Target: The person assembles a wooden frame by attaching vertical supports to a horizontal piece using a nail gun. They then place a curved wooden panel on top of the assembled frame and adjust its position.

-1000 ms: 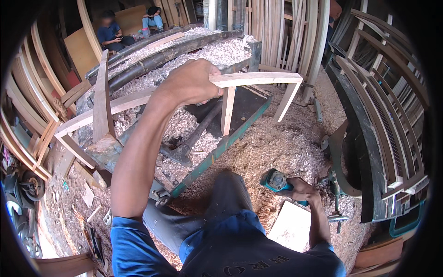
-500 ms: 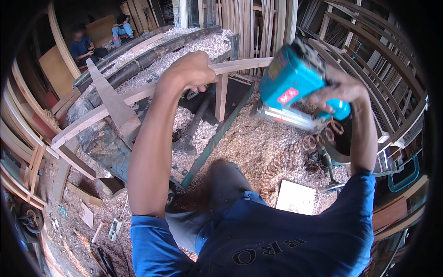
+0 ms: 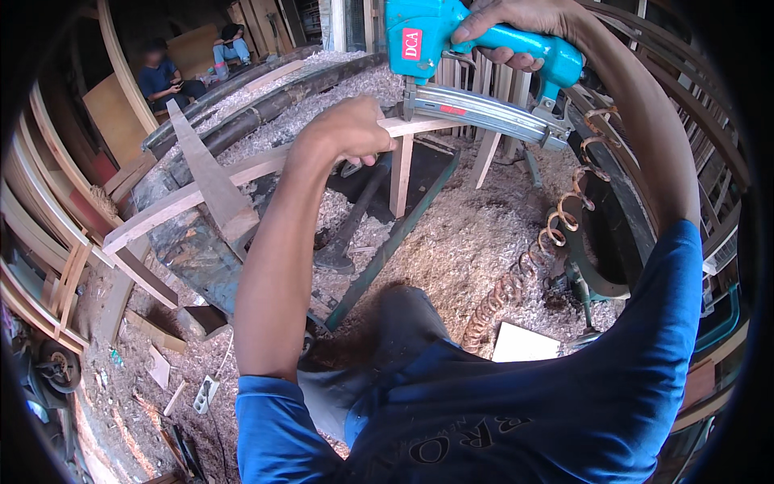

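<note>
My right hand (image 3: 520,28) is wrapped round the handle of a teal nail gun (image 3: 419,36). The gun's nose points down onto the top of a curved wooden rail (image 3: 153,216), above the joint with a short upright wooden piece (image 3: 401,177). Just left of the nose, my left hand (image 3: 351,131) is closed over the same rail, its fingers curled around the edge. A tapered board (image 3: 201,165) crosses the rail further left. From the gun's handle end hangs a coiled orange air hose (image 3: 524,278).
Beneath the rail are a shavings-strewn workbench (image 3: 177,254) and a hammer-like tool (image 3: 347,234). A white board (image 3: 524,343) lies among floor shavings. Wooden frames (image 3: 669,105) stand at the right. A power strip (image 3: 205,395) lies lower left. Two people (image 3: 165,77) sit at the far left.
The nail gun has moved up and left in my right hand, from beside the rail to nose-down on it. My left hand keeps its grip on the rail. The view has shifted slightly.
</note>
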Demonstrator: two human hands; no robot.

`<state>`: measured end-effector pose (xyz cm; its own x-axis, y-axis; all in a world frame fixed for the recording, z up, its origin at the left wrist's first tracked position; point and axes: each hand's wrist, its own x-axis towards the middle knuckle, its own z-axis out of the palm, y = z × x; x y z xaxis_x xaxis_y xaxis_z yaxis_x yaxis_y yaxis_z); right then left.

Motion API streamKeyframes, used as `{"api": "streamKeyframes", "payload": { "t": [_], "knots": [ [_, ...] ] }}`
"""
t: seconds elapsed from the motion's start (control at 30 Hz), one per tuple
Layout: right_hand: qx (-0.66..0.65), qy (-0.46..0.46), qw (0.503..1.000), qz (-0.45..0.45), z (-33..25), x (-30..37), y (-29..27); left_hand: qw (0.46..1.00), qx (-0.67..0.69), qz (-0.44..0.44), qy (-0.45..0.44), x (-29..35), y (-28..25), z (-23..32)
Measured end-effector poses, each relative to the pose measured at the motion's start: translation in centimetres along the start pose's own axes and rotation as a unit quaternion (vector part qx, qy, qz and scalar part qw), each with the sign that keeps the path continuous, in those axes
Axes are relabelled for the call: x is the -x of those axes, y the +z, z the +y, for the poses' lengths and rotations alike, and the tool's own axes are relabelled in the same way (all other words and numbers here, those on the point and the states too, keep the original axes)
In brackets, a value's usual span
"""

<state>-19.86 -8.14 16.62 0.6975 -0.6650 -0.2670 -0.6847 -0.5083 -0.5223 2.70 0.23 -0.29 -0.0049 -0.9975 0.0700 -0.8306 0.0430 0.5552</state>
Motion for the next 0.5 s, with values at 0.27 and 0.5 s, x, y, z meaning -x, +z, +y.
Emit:
{"api": "streamKeyframes", "payload": {
  "t": [0.27,0.5],
  "knots": [
    [-0.046,-0.011,0.998,-0.041,1.4,-0.8,-0.2,0.994,-0.105,0.027,0.026,0.1,-0.3,0.0],
    [-0.081,-0.021,0.994,-0.074,0.6,-0.5,-1.3,0.995,-0.095,0.016,0.016,0.4,-0.4,0.1]
  ]
}}
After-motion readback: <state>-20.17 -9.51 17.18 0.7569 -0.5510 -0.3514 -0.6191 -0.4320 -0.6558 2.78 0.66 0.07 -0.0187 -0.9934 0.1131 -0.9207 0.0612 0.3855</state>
